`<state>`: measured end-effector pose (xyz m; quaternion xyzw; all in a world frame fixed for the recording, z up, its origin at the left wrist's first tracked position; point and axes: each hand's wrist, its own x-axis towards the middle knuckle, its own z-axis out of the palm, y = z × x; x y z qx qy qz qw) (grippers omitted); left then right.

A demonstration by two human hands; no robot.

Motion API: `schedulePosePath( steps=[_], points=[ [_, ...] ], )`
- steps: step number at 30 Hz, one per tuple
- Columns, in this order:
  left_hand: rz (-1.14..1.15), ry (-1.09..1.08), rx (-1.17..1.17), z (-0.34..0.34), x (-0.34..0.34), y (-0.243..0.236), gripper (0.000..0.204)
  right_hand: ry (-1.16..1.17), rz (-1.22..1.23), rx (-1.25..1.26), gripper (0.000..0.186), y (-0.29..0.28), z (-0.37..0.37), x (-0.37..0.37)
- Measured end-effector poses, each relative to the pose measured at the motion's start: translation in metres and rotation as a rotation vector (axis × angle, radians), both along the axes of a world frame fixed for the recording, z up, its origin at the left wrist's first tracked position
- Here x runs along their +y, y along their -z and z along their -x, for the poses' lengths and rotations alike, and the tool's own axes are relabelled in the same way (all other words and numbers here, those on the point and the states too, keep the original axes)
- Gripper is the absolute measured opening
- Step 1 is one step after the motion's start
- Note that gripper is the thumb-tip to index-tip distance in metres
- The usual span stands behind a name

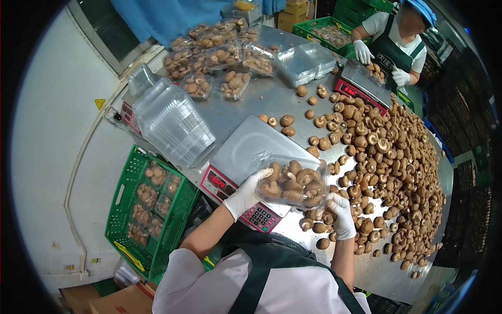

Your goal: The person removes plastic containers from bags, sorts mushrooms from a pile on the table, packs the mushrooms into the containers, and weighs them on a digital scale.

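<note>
A clear plastic tray (291,198) filled with brown mushrooms is tilted above the right part of a flat metal weighing scale (241,144). My left hand (248,195), in a white glove, grips the tray's left edge, with the thumb over the rim. At the tray's lower right corner, my gloved right hand (342,217) is closed with its fingertips against the plastic. Several loose mushrooms (319,227) lie beside and partly under these fingers; whether one is also held is hidden. The scale's red panel with lit display and keypad (260,215) faces me.
Loose mushrooms (397,172) cover the table's right side. Nested empty trays (175,125) stand left of the scale; filled packs (225,55) are piled at the back. A green crate (117,209) holds packs at lower left. Across the table, a co-worker (393,47) handles mushrooms on another scale (361,78).
</note>
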<state>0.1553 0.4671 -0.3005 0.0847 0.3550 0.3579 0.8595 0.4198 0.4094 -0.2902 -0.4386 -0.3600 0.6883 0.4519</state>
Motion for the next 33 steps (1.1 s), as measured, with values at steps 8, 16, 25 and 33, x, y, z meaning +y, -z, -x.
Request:
schedulePosePath(
  steps=[8,16,25,33],
  points=[
    [0.154,0.054,-0.157,-0.01,0.008,0.012,0.05,0.122,-0.105,0.057,0.015,0.001,-0.004,-0.001],
    [0.132,0.143,-0.348,-0.009,0.027,0.028,0.056,0.087,-0.022,-0.067,0.013,0.013,-0.008,-0.01],
    [0.093,0.147,-0.398,-0.009,0.027,0.029,0.059,0.076,0.008,-0.052,0.012,0.018,-0.008,-0.013],
    [0.112,0.061,-0.335,-0.007,0.026,0.02,0.055,0.073,0.049,-0.036,0.011,0.015,0.001,-0.01]
  ],
)
